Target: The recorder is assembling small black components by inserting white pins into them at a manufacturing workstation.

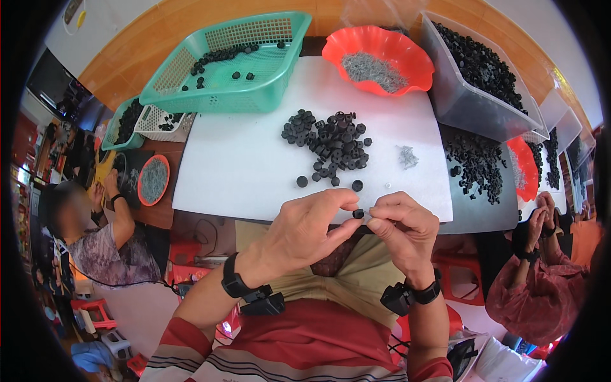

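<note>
My left hand (305,226) pinches a small black plastic part (358,214) between thumb and forefinger, above the table's near edge. Close beside it, my right hand (405,229) has thumb and fingertips pressed together. A tiny pale sliver shows at those fingertips, too small to name. Just beyond my hands, a heap of black plastic parts (337,141) lies on the white sheet (235,153). Two round black caps, one of them a near black cap (358,185), sit apart from the heap. A small pile of silvery pins (408,157) lies to the right.
A green basket (223,102) with scattered black parts stands at the far left. A red scalloped bowl (414,60) of metal pieces is at the back. Right of it stands a clear bin (474,114) full of black parts. Other people work at tables on both sides.
</note>
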`<state>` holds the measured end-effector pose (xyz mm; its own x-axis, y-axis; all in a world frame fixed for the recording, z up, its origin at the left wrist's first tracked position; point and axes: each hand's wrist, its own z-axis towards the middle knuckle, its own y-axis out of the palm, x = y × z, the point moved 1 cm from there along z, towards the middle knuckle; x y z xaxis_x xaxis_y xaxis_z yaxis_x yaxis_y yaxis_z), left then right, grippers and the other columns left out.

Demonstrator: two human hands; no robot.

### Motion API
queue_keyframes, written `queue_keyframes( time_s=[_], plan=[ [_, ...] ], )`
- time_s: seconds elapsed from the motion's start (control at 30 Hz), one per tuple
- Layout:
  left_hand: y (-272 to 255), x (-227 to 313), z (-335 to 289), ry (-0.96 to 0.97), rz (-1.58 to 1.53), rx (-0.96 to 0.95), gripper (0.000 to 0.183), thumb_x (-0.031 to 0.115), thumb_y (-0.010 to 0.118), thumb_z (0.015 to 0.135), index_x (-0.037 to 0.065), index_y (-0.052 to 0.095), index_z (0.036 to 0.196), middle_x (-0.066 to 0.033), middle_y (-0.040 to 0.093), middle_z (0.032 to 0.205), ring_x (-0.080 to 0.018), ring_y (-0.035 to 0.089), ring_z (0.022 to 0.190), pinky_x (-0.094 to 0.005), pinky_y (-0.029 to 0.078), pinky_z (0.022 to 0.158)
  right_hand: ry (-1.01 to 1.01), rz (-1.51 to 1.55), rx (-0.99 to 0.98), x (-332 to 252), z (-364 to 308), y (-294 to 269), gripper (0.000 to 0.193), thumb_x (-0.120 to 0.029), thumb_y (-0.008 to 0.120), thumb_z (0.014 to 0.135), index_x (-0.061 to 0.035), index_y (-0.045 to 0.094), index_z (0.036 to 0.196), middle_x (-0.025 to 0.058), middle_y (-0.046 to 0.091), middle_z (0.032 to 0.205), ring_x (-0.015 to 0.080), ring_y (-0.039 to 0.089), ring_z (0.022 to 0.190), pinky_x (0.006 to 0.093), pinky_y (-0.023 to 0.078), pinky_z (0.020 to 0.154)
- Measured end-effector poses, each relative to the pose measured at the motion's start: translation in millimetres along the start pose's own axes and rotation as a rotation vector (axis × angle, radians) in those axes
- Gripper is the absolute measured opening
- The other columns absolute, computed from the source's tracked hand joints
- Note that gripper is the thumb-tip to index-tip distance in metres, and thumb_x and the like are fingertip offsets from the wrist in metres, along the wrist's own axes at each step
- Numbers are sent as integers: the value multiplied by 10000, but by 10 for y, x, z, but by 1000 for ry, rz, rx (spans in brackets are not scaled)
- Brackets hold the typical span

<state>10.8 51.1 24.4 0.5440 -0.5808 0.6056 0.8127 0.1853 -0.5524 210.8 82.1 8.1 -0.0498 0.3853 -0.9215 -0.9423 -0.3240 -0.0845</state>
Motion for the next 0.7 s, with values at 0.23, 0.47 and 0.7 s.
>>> queue_keyframes(
  time_s=[0.23,0.47,0.7],
  plan=[
    [-7,34,2,35,16,1,422,6,838,775,-1,579,1108,-130,731,976,-258,758,854,-325,615,718,-22,-40,-43,25,-20,-7,144,16,789,836,-14,774,976,84,703,908,140,634,763,256,498,662],
    [35,25,-7,56,4,-13,468,-1,817,774,-3,553,1160,-152,701,988,-286,731,805,-350,594,652,-51,-74,-45,27,-33,-8,137,12,789,837,-12,774,971,86,707,908,149,643,761,258,503,659],
    [29,49,-5,60,23,7,459,-2,814,767,7,560,1150,-134,689,934,-286,710,765,-363,579,625,-61,-97,-61,16,-29,-12,142,16,791,833,-15,769,970,89,704,902,153,644,768,263,506,666]
  ],
)
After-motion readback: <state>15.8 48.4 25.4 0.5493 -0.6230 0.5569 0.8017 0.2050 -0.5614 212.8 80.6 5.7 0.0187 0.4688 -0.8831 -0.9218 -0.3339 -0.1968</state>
